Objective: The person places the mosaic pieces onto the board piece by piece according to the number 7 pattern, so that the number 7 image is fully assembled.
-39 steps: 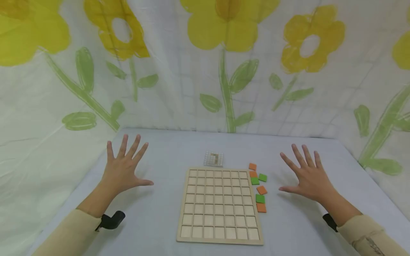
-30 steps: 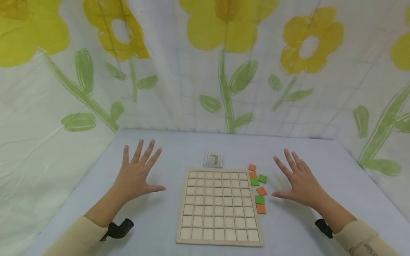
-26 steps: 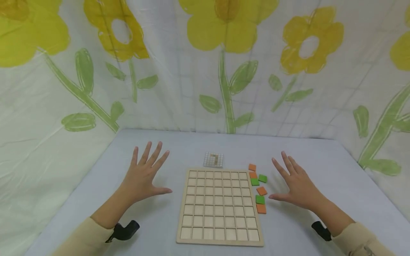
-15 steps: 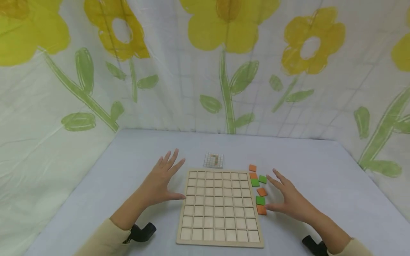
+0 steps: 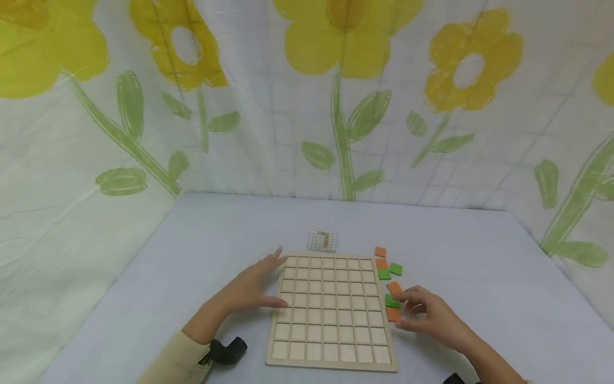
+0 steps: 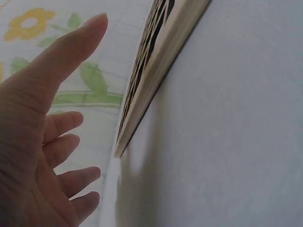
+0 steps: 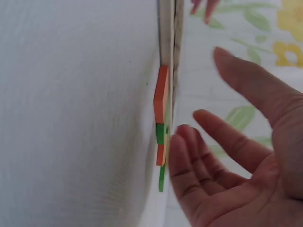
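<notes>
A wooden grid board (image 5: 331, 365) lies flat on the white table, its square cells bare. Over its left edge reaches my left hand (image 5: 247, 288), thumb and fingers spread apart around that edge. In the left wrist view the hand (image 6: 42, 137) hovers beside the board's rim (image 6: 142, 109), holding nothing. My right hand (image 5: 431, 314) is at the board's right side, fingers bent loosely above a green tile (image 5: 390, 301) and an orange tile (image 5: 393, 314). The right wrist view shows a gap between thumb and fingers, with the orange tile (image 7: 162, 94) beyond the fingertips.
Farther up the board's right side lie more tiles: an orange tile (image 5: 394, 288), a green tile (image 5: 396, 269) and several others. Behind the board is a small card with a printed grid (image 5: 322, 239). A flowered curtain (image 5: 268, 133) hangs behind the table (image 5: 225, 224).
Both hands have come inward and lower: the left from the table's left side to the board's left edge, the right to the tiles, its fingers now more bent. Board and tiles stay put.
</notes>
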`<action>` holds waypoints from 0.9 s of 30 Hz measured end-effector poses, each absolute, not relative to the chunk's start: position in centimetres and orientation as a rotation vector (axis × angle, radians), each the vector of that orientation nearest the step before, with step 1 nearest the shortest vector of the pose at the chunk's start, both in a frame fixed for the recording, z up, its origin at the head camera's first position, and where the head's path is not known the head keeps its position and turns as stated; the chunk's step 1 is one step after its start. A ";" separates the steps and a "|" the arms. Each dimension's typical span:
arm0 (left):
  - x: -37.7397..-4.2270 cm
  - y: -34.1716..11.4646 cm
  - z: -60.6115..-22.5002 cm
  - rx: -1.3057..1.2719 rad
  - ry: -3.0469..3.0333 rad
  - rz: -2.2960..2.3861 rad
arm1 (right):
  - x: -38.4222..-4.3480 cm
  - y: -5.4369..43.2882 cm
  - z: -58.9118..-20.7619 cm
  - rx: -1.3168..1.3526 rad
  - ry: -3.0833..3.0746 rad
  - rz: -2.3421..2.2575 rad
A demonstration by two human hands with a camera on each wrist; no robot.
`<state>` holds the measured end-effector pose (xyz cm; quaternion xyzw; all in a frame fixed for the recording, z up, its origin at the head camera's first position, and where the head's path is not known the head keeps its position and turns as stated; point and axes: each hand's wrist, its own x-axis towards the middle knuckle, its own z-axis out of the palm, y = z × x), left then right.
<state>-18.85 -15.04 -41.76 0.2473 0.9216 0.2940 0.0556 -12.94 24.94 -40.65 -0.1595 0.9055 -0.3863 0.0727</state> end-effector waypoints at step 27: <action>-19.3 -14.8 -43.9 0.795 2.684 0.990 | -13.4 25.5 -42.7 -0.517 2.727 -1.182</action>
